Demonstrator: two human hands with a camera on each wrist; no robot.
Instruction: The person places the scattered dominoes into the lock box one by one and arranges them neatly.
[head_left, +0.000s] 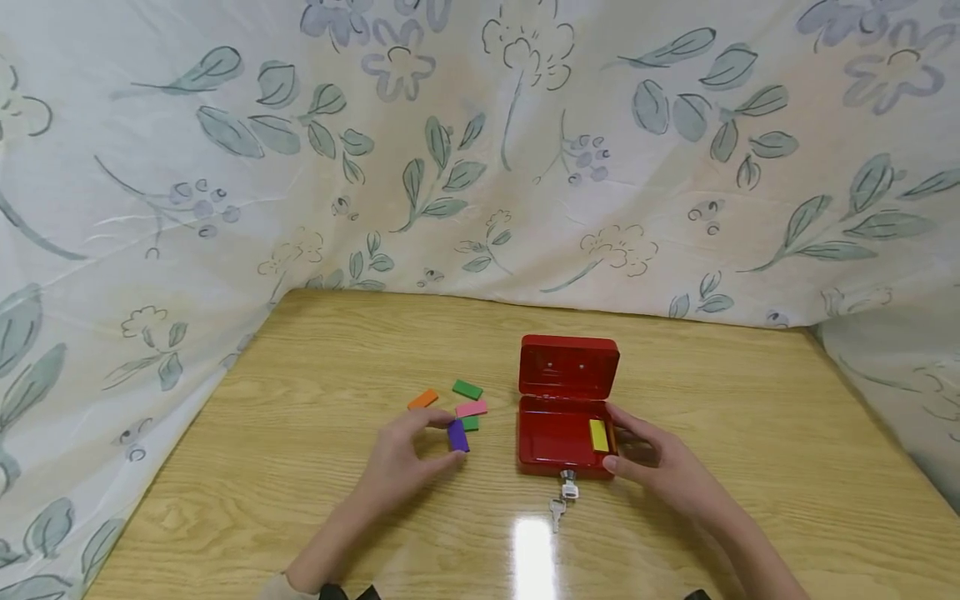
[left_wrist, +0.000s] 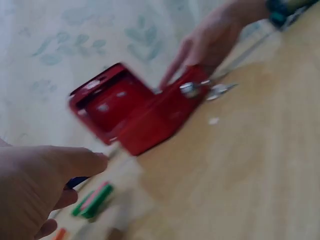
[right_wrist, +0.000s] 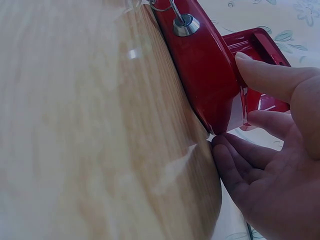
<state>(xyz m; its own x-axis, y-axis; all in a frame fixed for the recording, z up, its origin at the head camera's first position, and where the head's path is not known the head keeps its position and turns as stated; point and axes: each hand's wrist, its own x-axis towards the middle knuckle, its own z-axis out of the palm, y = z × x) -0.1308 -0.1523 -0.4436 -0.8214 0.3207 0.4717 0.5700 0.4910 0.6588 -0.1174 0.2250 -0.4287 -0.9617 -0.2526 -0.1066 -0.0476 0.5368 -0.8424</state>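
Observation:
My left hand (head_left: 401, 462) pinches a purple block (head_left: 458, 436) between thumb and fingers, just above the table. Beside it lie an orange block (head_left: 423, 399), a pink block (head_left: 472, 408) and two green blocks (head_left: 467, 389), one partly covered by the purple block. To the right stands a red metal cash box (head_left: 555, 437) with its lid up. Inside, against the right wall, is a yellow block (head_left: 598, 435); an orange strip shows next to it. My right hand (head_left: 663, 462) grips the box's right side, thumb at the front corner, as the right wrist view (right_wrist: 280, 135) also shows.
A key (head_left: 557, 510) hangs from the lock (head_left: 569, 479) at the box's front and rests on the wooden table (head_left: 337, 342). Floral cloth (head_left: 450, 167) hangs behind the table and along its sides. Light glares on the tabletop near the front.

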